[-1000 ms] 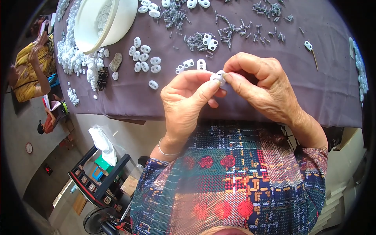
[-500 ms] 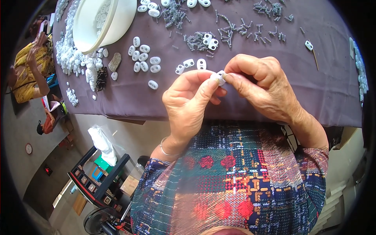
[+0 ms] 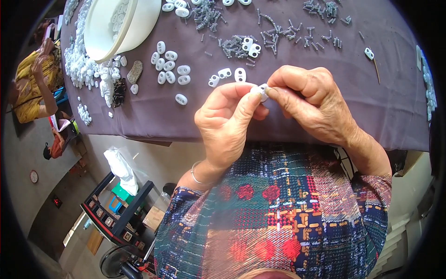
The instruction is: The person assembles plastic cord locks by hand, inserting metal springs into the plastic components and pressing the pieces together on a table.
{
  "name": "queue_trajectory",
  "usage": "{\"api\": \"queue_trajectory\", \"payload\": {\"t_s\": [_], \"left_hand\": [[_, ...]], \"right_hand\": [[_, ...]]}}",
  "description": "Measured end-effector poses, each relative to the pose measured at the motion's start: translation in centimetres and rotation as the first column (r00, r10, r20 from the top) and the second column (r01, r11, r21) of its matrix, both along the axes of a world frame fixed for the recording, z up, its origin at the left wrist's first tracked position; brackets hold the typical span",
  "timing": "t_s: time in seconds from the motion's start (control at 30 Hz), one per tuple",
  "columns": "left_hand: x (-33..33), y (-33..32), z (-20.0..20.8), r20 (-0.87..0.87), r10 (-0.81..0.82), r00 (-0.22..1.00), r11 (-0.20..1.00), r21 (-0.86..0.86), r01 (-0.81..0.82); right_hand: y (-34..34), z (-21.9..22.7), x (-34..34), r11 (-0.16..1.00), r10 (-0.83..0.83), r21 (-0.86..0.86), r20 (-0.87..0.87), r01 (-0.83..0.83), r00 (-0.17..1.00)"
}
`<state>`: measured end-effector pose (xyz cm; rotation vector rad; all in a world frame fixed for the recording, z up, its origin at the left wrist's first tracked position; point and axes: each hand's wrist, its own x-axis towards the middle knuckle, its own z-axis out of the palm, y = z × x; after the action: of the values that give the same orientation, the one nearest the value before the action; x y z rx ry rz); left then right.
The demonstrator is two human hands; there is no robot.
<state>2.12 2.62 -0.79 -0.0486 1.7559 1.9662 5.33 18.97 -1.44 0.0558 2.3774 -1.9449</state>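
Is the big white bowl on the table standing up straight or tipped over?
Standing upright. The white bowl sits on the purple cloth with its open mouth facing up, and small white pieces show inside it.

Most of the small white plastic piece (image 3: 261,91) is hidden by the fingertips (image 3: 254,95) of the left hand (image 3: 226,122) and the right hand (image 3: 312,103), so its full shape cannot be told. The white bowl (image 3: 104,32) is cut off by the top edge, and what is inside it is too blurred to be made out. The little grey springs (image 3: 278,31) on the desk (image 3: 325,69) are too small to be counted. The far corners of the desk are bent and lost in the dark rim.
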Motion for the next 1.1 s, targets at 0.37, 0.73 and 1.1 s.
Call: {"api": "queue_trajectory", "payload": {"t_s": [0.37, 0.73, 1.1], "left_hand": [[-0.3, 0.1, 0.2, -0.014, -0.026, 1.0, 0.999, -0.039, 0.025], [-0.8, 0.0, 0.2, 0.197, -0.034, 0.98, 0.975, 0.22, -0.01], [-0.7, -0.2, 1.2, 0.321, -0.116, 0.94, 0.972, 0.23, 0.041]], "right_hand": [[-0.2, -0.1, -0.1, 1.0, 0.02, 0.003, -0.035, -0.02, 0.999], [-0.6, 0.3, 0.2, 0.953, 0.018, 0.287, -0.363, 0.093, 0.932], [-0.5, 0.1, 0.4, 0.899, 0.131, 0.433, -0.409, 0.066, 0.903]]}}
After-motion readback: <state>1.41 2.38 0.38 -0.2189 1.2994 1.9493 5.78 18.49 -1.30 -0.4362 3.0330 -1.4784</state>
